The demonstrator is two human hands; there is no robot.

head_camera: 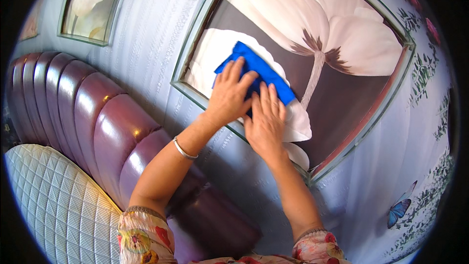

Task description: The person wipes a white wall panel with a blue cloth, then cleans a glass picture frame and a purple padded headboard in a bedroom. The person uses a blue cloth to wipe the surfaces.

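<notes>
A blue cloth (265, 68) lies flat against the lower left of a large framed flower picture (340, 113) on the wall. My left hand (228, 97) presses on the cloth with spread fingers. Just to its right and lower, my right hand (266, 128) also rests on it, its fingertips over the cloth's lower part. The hands' thumbs are close together. Pale petals show around the cloth, over a dark brown background. A glass-like border (197, 25) edges the picture. A silver bangle (183, 149) circles my left wrist.
A padded maroon headboard (122, 117) curves below my left arm, with a quilted mattress (58, 198) beside it at lower left. Another framed flower picture (93, 7) hangs at upper left. The wall covering bears a printed butterfly (398, 211) and leaves at right.
</notes>
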